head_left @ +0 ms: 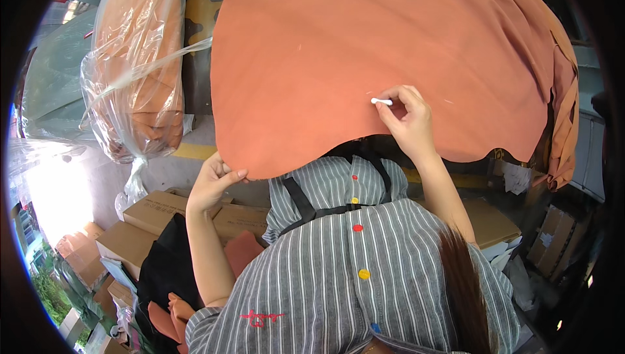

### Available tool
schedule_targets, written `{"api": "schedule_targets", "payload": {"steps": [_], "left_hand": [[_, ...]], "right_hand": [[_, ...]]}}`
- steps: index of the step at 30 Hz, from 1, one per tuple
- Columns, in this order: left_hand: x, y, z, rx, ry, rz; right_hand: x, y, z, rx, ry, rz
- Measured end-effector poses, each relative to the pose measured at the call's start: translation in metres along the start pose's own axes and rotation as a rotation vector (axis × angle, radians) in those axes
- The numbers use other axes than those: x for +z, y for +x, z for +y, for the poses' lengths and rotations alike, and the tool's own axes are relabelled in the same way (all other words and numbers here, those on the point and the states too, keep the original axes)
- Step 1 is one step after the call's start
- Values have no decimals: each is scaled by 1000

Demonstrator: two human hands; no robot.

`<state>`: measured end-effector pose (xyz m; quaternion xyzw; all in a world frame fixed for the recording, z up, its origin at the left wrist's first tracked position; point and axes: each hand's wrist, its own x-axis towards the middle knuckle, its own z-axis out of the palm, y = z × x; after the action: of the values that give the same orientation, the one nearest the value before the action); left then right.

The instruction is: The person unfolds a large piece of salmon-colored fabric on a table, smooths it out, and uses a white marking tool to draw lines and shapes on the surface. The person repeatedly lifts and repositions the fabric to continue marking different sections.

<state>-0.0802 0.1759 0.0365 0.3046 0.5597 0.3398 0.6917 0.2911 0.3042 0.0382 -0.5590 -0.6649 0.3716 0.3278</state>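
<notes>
Orange leather hide [364, 48] spread wide, draped toward the person; near edge hangs over the striped shirt [364, 250]. White chalk stick [381, 101] pressed flat on the hide, near its lower middle. Right hand [405, 119] pinches the chalk between fingertips. Left hand [215, 181] grips the hide's lower-left edge, fingers curled over it. Left of the hide: plastic-wrapped bundle of orange material [140, 74]. Below the hide's left edge: cardboard boxes [156, 211], black cloth [170, 263], orange scraps [166, 318].
</notes>
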Motion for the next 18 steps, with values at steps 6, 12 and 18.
{"api": "schedule_targets", "payload": {"steps": [6, 12, 18], "left_hand": [[-1, -1, 5, 4, 4, -16], [-5, -3, 3, 15, -32, -35], [-4, 2, 4, -15, -43, -68]], "right_hand": [[8, -33, -12, -23, -18, -190], [0, -27, -9, 44, 177, -207], [-30, 36, 39, 65, 331, 152]]}}
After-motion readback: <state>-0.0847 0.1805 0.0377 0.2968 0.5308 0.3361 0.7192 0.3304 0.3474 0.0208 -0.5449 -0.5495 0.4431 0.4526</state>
